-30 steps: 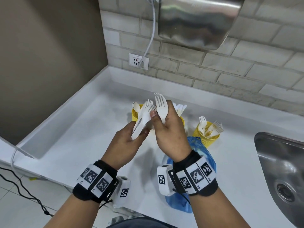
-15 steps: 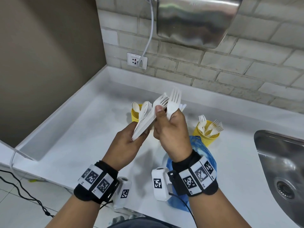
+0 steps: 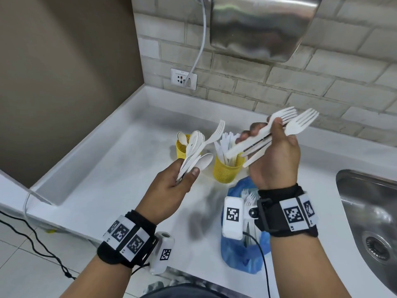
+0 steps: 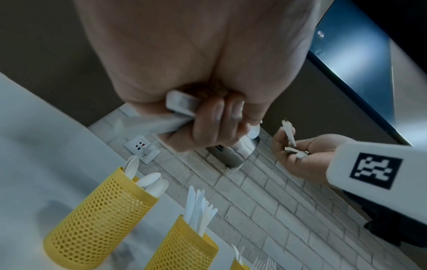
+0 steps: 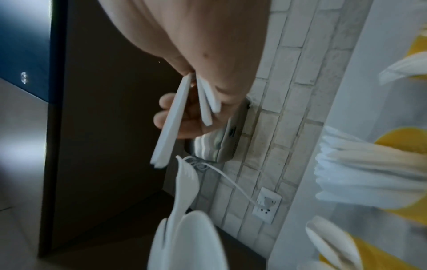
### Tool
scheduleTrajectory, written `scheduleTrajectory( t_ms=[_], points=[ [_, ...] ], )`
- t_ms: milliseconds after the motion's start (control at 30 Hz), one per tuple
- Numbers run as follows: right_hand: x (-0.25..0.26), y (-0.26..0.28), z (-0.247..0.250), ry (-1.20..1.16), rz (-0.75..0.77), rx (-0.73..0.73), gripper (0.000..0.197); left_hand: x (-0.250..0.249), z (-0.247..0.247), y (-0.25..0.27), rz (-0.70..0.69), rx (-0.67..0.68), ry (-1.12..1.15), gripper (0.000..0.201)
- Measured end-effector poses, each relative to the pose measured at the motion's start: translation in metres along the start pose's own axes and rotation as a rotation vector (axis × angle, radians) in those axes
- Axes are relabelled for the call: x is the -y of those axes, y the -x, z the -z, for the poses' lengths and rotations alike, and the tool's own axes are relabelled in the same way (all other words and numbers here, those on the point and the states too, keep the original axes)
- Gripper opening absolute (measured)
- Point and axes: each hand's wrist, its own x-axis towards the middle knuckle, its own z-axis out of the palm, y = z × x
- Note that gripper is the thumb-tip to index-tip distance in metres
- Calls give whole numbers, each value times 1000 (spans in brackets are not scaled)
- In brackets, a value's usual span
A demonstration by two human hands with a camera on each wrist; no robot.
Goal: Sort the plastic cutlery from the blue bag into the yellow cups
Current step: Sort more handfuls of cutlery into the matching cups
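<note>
My left hand (image 3: 187, 171) grips a bundle of white plastic spoons with one fork (image 3: 194, 150), heads pointing up and away, over the white counter (image 3: 120, 168). To its right, my right hand (image 3: 264, 130) holds three white forks (image 3: 285, 125), tines pointing right. Between the hands stand two yellow mesh cups: the left cup (image 3: 181, 148) holds spoons, the middle cup (image 3: 227, 171) holds knives. A third yellow cup shows only as an edge (image 4: 238, 265). The blue bag (image 3: 242, 257) lies under my right wrist with cutlery inside. My left fingers (image 4: 215, 120) curl round the handles.
A steel sink (image 3: 369, 211) lies at the right of the counter. On the brick wall hang a metal hand dryer (image 3: 262, 26) and a socket (image 3: 183, 78) with a white cable. A raised counter ledge runs along the left wall. Black cables lie on the floor at lower left.
My hands have separated: the right hand pulled forks out of the shared bundle and moved right and up, now covering the right-hand cup. The left hand lowered slightly with the rest.
</note>
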Motion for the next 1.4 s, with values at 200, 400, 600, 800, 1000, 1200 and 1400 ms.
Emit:
scheduleTrajectory(
  t_ms=[200, 400, 600, 800, 1000, 1200, 1400],
  points=[
    [7, -7, 6, 489, 21, 48, 33, -8, -4, 4, -39, 7, 6, 19],
    [0, 1, 5, 966, 173, 253, 56, -13, -11, 3, -56, 17, -78, 19],
    [-8, 23, 10, 874, 242, 397, 9, -15, -23, -6, -41, -17, -97, 10],
    [-3, 25, 20, 874, 313, 415, 12, -27, -44, -12, -45, -101, -44, 19],
    [13, 16, 43, 920, 202, 472, 12, -38, -66, -14, -106, -171, -65, 16],
    [21, 14, 62, 715, 138, 320, 19, -35, -83, -11, -127, -198, -138, 18],
    [37, 12, 68, 391, 1, 157, 36, -35, -94, -5, -123, -147, -188, 25]
  ],
)
